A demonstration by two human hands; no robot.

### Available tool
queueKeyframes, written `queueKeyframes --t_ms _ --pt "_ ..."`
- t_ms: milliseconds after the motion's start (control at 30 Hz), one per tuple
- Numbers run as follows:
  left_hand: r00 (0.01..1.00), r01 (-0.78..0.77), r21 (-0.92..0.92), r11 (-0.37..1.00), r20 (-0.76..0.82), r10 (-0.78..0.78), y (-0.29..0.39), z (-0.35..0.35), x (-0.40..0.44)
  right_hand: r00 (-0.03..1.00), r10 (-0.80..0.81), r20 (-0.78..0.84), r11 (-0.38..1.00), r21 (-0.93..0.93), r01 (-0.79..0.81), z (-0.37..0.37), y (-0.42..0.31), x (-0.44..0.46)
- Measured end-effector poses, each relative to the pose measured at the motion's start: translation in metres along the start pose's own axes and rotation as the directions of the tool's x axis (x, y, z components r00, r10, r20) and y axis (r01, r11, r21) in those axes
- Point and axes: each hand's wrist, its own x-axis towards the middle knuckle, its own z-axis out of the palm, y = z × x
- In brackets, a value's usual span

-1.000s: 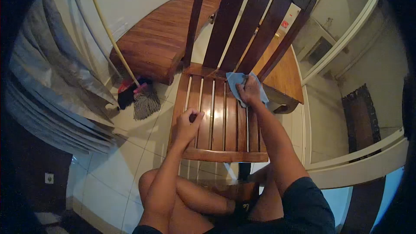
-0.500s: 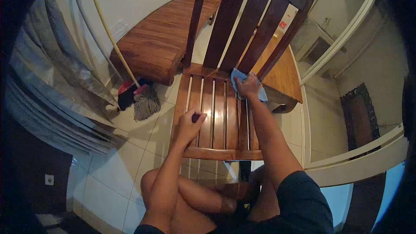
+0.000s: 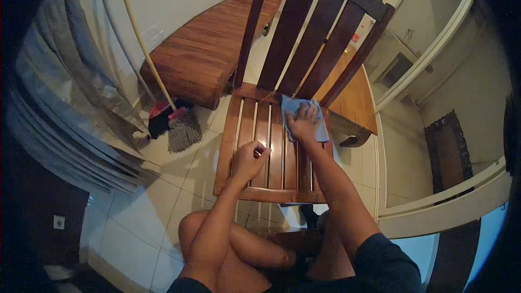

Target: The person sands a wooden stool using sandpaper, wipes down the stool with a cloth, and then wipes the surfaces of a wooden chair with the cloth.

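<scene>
A wooden slatted chair stands right in front of me, its seat glossy and its tall backrest darker. A light blue cloth lies spread on the back right part of the seat. On top of it my right hand presses down flat, fingers apart. Over the seat's left middle, my left hand is loosely curled with thumb and fingertips together. Only a dark hollow shows inside its curl. Whether it touches the slats I cannot tell.
Left of the chair are a mop and a red-and-black broom head, beside a grey curtain. Behind stands a low wooden bench. A wooden table is close on the right, near a white-framed glass panel.
My right hand has come nearer to me and a little left with the cloth. Its fingers have flattened out and the cloth lies more spread. My left hand has shifted slightly right.
</scene>
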Motion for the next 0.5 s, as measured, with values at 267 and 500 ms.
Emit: queueKeyframes --t_ms 267,500 --pt "0.965 -0.108 -0.202 0.973 -0.257 0.054 -0.013 0.008 0.007 0.962 -0.184 0.202 0.977 0.144 0.157 -0.005 -0.123 -0.002" --pt "0.938 -0.106 -0.486 0.868 -0.339 -0.076 -0.024 -0.002 0.013 0.871 -0.464 0.162 0.872 0.257 0.417 0.023 -0.168 0.042"
